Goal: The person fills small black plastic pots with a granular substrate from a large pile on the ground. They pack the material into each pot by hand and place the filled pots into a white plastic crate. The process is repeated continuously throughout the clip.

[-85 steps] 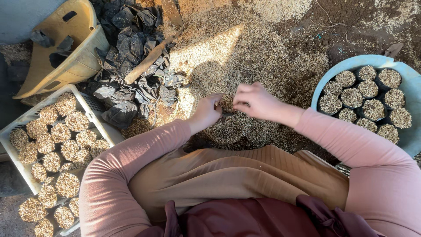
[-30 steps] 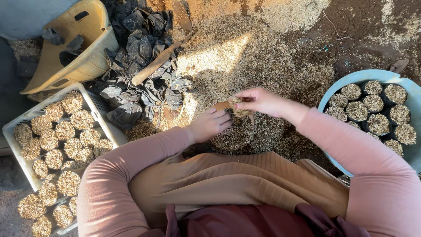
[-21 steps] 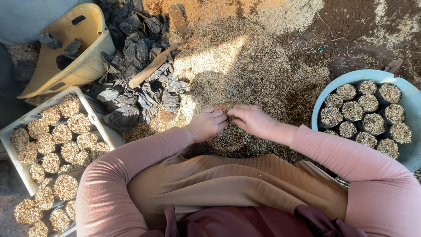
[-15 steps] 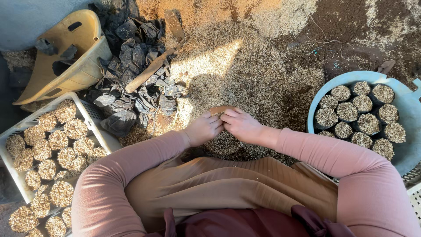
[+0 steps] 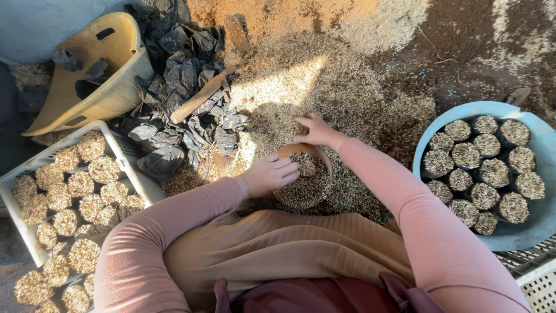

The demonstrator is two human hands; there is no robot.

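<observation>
- Bare earth ground [image 5: 475,52], brown and reddish, carries a broad heap of pale husk mix [image 5: 324,98] that lies partly in sunlight; everything below is placed from this heap.
- Right of the heap sits a round blue basin [image 5: 544,162] packed with filled planting bags standing upright.
- Left of the heap, a white crate [image 5: 130,168] holds more filled bags in rows, some spilling past its near end.
- Beyond the crate, at the heap's far left, a tan plastic scoop-shaped container [image 5: 116,75] lies on its side.
- Between that container and the heap lies a pile of empty black bags [image 5: 179,87] with a wooden handle [image 5: 202,98] resting across it.
- At the heap's near edge, close to the person's lap, stands the filled bag [image 5: 301,188], its mouth open and heaped with mix.
- The left hand [image 5: 272,174] rests curled against the bag's left rim, fingers loosely bent over it.
- The right hand [image 5: 315,130] reaches into the heap just beyond the bag, fingers spread and cupped on loose mix; a curved brown scoop [image 5: 304,149] lies between hand and bag.
</observation>
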